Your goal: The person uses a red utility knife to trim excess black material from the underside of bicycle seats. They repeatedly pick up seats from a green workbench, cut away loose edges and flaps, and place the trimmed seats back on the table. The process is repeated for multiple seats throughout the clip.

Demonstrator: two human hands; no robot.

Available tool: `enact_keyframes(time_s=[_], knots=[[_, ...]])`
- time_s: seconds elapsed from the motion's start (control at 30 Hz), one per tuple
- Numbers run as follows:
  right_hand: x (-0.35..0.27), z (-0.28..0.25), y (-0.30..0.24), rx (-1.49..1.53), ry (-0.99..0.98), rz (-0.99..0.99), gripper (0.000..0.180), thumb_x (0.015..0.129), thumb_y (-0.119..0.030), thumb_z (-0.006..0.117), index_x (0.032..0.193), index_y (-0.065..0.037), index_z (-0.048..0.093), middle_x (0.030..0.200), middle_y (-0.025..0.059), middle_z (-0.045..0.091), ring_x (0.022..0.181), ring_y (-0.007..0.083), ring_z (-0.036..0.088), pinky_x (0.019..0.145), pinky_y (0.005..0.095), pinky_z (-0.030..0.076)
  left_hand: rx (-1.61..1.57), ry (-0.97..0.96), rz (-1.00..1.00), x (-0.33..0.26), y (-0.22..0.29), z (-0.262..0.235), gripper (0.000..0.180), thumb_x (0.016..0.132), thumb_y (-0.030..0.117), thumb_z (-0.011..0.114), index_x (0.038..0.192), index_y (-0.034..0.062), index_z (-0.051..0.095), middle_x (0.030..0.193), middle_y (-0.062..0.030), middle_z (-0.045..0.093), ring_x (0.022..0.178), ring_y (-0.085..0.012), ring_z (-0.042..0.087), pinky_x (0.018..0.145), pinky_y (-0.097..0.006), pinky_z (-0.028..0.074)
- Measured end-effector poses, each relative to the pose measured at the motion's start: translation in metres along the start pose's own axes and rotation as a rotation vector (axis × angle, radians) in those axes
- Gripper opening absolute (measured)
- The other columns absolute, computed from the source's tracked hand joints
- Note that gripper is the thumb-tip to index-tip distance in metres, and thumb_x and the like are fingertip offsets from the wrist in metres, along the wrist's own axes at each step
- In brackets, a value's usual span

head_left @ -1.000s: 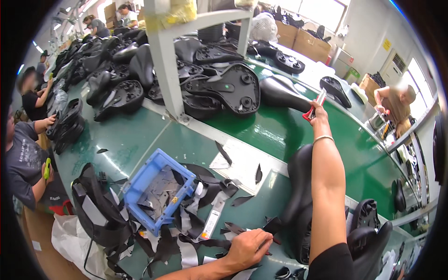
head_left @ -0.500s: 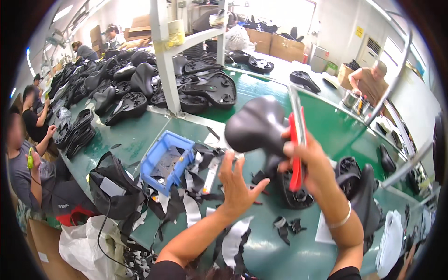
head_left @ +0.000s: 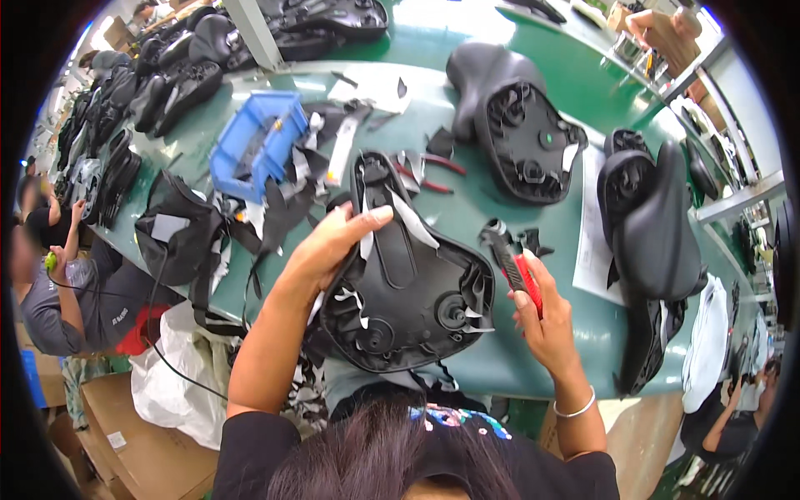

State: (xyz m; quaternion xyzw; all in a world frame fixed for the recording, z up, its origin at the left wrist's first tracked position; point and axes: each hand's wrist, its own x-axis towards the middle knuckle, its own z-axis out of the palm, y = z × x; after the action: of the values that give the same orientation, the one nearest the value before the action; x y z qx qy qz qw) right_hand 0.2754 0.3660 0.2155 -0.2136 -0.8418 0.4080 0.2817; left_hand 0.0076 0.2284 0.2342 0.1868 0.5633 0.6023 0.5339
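A black bicycle saddle [head_left: 400, 283] lies underside up in front of me, its narrow nose pointing away. My left hand [head_left: 337, 242] grips it by the side of the nose, thumb on top. Pale and black cover flaps stick up around its rim. My right hand [head_left: 542, 317] is closed around a red and dark grey utility knife [head_left: 527, 283], just right of the saddle and apart from it. How far the blade is out I cannot tell. Black scraps [head_left: 537, 242] lie beyond the knife.
Red-handled pliers [head_left: 437, 171] lie beyond the saddle. A blue bin [head_left: 221, 167], cut strips and a black bag [head_left: 171, 229] are to the left. An overturned saddle [head_left: 533, 137] and upright saddles [head_left: 658, 225] stand at the right. A metal post [head_left: 254, 33] rises at the table's far side.
My left hand was empty with fingers spread and now grips the overturned saddle. My right hand has lowered the knife toward me. The view has tilted down.
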Motion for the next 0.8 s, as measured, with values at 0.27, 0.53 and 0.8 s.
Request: enact_keyframes(time_s=[0.27,0.53,0.8], knots=[[0.015,-0.036,-0.007,-0.706,-0.313,-0.368,0.059,0.074,-0.003,0.066,0.13,-0.018,0.052,0.073,0.0089,0.055,0.054,0.0221,0.053,0.048,0.0347,0.043,0.399,-0.041,0.099,0.023,0.027,0.04,0.042,0.082,0.032,0.066,0.107,-0.0006,0.057,0.091,-0.0051,0.058,0.08,-0.0103,0.057,0.072,-0.025,0.048],[-0.068,0.006,-0.023,-0.595,-0.261,0.101,0.069,0.079,0.0,0.061,0.142,-0.011,0.035,0.071,0.0136,0.054,0.053,0.0345,0.053,0.048,0.0436,0.042,0.366,0.239,0.146,0.001,-0.006,0.025,0.043,0.08,0.031,0.064,0.107,-0.0014,0.055,0.089,-0.0033,0.056,0.077,-0.0099,0.052,0.07,-0.024,0.044],[-0.069,0.019,-0.042,-0.036,0.14,0.305,0.06,0.081,-0.006,0.065,0.136,-0.008,0.04,0.091,0.0168,0.063,0.066,0.0281,0.064,0.064,0.0341,0.052,0.066,0.473,0.295,-0.057,-0.037,0.032,0.04,0.084,0.022,0.062,0.113,-0.0015,0.051,0.096,-0.0047,0.055,0.084,-0.0112,0.051,0.076,-0.025,0.043]])
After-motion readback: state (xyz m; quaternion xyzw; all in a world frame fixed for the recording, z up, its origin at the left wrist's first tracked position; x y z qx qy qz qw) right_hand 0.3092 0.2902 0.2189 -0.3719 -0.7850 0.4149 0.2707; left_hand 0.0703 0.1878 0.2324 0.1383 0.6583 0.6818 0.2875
